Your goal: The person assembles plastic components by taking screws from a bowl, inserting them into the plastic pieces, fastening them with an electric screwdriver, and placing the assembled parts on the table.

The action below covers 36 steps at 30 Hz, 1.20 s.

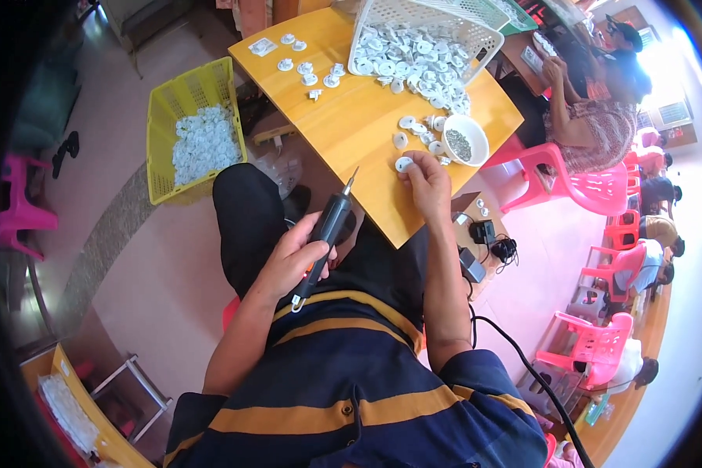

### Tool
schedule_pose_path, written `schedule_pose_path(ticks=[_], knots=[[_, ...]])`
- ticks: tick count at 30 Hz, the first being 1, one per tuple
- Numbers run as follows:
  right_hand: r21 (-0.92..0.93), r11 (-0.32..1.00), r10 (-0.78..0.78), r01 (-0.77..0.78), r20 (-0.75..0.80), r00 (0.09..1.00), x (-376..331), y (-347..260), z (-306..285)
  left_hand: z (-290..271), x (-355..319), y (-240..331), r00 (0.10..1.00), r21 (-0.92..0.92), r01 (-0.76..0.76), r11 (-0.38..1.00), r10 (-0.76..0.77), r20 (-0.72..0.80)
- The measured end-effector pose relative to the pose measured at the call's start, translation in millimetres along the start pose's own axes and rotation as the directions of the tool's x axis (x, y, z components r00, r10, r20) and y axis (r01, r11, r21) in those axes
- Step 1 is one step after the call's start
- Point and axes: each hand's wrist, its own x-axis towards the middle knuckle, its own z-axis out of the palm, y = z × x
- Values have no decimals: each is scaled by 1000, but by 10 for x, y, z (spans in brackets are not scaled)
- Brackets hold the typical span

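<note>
Far left, mid-height: a yellow basket (181,101) sits on the floor, holding a heap of small white plastic parts (204,144).

Left of centre: our left hand (292,261) is closed around a black electric screwdriver (326,234), fist on the lower barrel, bit pointing up and to the right toward the table edge. The tool is off the work, hanging over our lap.

Centre: the wooden table (351,125) runs diagonally up the frame. A few loose white parts (308,74) are scattered at its upper left corner.

Upper centre: a white basket (421,31) lies tipped on its side, more white parts spilling out of its mouth onto the table.

Right of centre: our right hand (425,183) rests at the near table edge, fingertips pinched on one round white part (404,164). That piece lies on the table just beside a small cluster of others, and near a white bowl (465,140) of what look like small grey screws.

Judgement for doing this well: we should press the part flat against the wood with the right fingers clear of the hole, bring the bit down square rather than slanted, and only then drive.

Far right: another person sits on a pink chair (593,187); more pink chairs behind.
</note>
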Motion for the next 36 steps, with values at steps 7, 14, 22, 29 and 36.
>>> schedule_pose_path(ticks=[7, 14, 22, 29, 36], knots=[[-386, 903, -235, 189, -76, 969, -69, -282, -29, -29, -3, -36, 1000, -1, -5, 1000, 5, -11], [-636, 759, -328, 139, -189, 926, 489, -577, -686, -23, 1, -31, 1000, 2, 5, 1000, -5, -8], [-904, 428, 49, -13, 9, 999, 1121, -218, -985, 3, 14, -40, 1000, 21, 16, 1000, -16, 3], [-909, 414, 48, -56, -39, 998, 1153, -170, -920, -1, 6, -57, 999, 5, 29, 1000, -28, -15], [-942, 334, 21, -11, -4, 1000, 1182, -97, -965, 1, 36, -50, 1000, 7, 29, 1000, -29, 6]])
